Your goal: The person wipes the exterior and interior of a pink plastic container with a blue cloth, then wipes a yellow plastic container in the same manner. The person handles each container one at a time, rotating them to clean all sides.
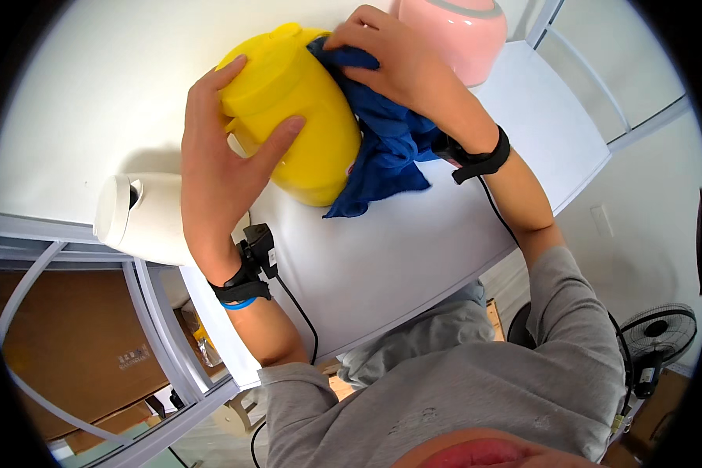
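A yellow plastic jug (310, 128) with a lid stands on the white table, leaning in the wide-angle view. My left hand (222, 152) grips its left side, thumb across the body and a finger on the lid (263, 64). With my right hand (386, 58) I pinch a dark blue cloth (386, 134) against the upper right edge of the jug, near the lid. The rest of the cloth hangs down the jug's right side, and its lower corner lies on the tabletop. The jug's far side is hidden.
A white jug (152, 216) is at the left of the white table (398, 257), partly behind my left hand. Back right stands a pink glossy container (456, 41). Black cables (295, 310) run from devices strapped to both wrists. A fan (658, 327) is low at right.
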Demonstrator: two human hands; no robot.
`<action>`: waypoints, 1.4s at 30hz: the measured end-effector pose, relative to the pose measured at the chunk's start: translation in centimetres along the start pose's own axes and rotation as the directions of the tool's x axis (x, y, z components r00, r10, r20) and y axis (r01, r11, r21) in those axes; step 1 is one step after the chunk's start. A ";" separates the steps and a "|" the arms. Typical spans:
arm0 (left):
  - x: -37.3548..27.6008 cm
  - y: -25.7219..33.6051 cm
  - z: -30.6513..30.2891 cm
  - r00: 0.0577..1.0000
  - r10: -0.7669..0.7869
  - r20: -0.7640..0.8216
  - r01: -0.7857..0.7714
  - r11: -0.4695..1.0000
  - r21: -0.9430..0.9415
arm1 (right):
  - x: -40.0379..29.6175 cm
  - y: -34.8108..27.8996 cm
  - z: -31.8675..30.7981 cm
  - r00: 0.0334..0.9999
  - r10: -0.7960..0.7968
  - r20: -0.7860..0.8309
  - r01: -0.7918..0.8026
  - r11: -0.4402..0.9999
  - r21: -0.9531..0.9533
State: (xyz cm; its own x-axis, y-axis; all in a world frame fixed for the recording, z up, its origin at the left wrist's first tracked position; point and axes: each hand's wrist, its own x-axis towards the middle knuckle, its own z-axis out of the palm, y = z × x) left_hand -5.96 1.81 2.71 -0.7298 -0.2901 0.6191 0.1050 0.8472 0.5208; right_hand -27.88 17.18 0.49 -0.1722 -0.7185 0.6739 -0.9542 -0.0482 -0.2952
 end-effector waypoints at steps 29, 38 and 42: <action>0.2 0.5 0.2 0.999 -0.037 0.026 0.036 0.999 0.038 | -1.2 -0.3 1.2 0.941 0.204 0.271 -0.114 0.943 -0.312; 0.1 0.8 0.2 0.996 -0.065 0.057 0.068 0.997 -0.045 | -0.3 0.9 -1.0 0.994 -0.098 -0.043 0.095 0.992 -0.078; 0.1 0.6 0.3 0.997 -0.043 0.057 0.045 0.998 -0.036 | -0.7 -0.1 0.2 0.995 0.073 0.062 -0.062 0.984 -0.165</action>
State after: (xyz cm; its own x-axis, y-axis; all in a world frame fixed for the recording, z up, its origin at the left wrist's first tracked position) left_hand -6.19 2.37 2.91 -0.7710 -0.3000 0.5617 0.0964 0.8169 0.5687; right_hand -27.57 17.53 -0.10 -0.2260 -0.7614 0.6076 -0.9690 0.1117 -0.2204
